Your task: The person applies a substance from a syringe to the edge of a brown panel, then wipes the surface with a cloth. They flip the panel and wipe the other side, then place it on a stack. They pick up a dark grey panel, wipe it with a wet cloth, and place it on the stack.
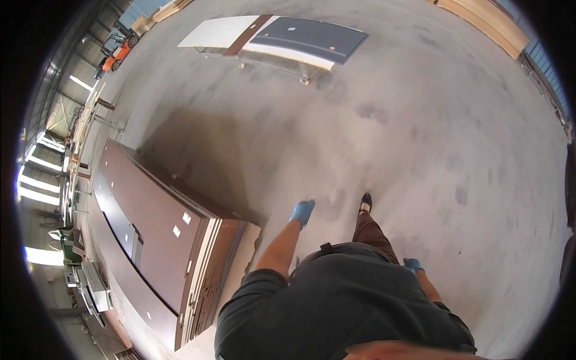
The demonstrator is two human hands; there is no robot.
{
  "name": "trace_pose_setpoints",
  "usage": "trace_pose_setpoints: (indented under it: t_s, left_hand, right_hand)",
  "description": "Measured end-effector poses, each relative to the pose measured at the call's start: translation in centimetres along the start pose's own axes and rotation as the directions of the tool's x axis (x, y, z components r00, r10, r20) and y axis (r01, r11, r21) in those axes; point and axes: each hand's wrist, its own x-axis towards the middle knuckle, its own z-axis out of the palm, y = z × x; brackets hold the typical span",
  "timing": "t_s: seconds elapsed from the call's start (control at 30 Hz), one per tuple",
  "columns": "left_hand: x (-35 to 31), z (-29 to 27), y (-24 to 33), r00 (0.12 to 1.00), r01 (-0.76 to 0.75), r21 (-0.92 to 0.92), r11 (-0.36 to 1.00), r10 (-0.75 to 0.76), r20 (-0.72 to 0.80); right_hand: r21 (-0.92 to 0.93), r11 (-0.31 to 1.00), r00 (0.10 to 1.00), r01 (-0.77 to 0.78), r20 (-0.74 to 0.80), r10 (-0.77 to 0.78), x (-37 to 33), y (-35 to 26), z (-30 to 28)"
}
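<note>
Left hand (303, 213): gloved in blue, held forward of the body. Fingers drawn close together; how far they are open, and whether they have hold of anything, cannot be told at this size.

Right hand (413, 265): gloved in blue, beside the hip, partly hidden by the body. State of the fingers cannot be told.

Stack of panels (159, 195): brown, lying flat, to the left of the left hand's fingers; its near corner close to them in the view, apart from them. Small white patches and a long dark line on top; brown and cream layers along the end.

Shoe (366, 200): black, on the concrete floor (432, 138), between the hands and ahead.

Tabletop on casters (305, 79): well ahead of both hands; bears a white panel (219, 32), a brown strip (248, 36) and a dark grey panel (309, 39).

Forklift (120, 57): orange, far left.
</note>
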Motion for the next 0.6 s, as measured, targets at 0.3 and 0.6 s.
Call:
trace_pose_setpoints:
  t_s: [0.3,0.6]
  left_hand:
    - [9.2,0.5,9.3,0.881,0.466,0.012,0.885,-0.463,-0.096]
    - [32.1,0.8,12.8,0.787,0.605,-0.162,0.78,-0.616,-0.031]
  right_hand:
    - [-0.746,0.461,0.842,0.48,0.246,-0.48,20.5,-30.6,-14.0]
    - [-0.295,0.631,0.668,0.717,0.033,-0.744,28.6,-69.2,-7.3]
